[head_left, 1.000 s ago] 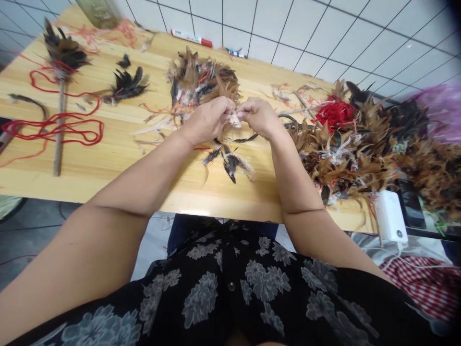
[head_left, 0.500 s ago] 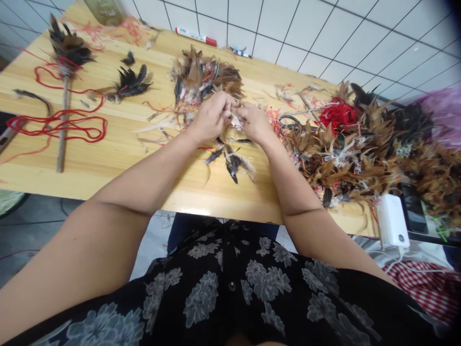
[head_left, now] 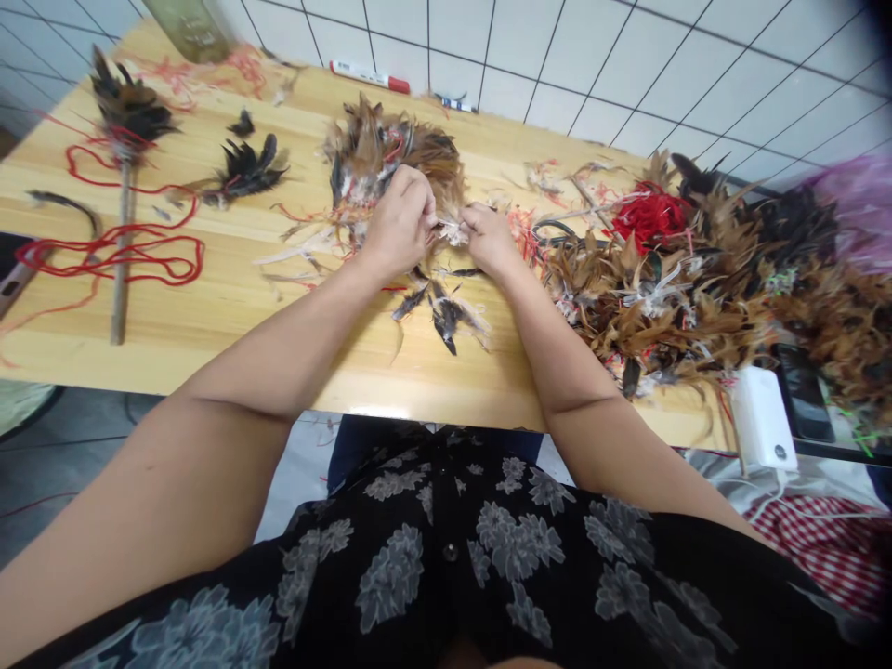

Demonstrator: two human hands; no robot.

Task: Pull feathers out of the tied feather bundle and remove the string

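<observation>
Left hand point(head_left: 399, 223) and right hand point(head_left: 489, 237) both pinch small feather tuft point(head_left: 452, 230), grip closed, above wooden counter point(head_left: 229, 307); brown feather pile point(head_left: 397, 153) behind.

A long wooden table point(head_left: 209, 316) fills the middle of the frame. Behind it, across the top, is a wall of white tiles point(head_left: 627, 65) with dark lines between them. At the lower left is a grey floor point(head_left: 62, 446). The light is bright and even.
</observation>
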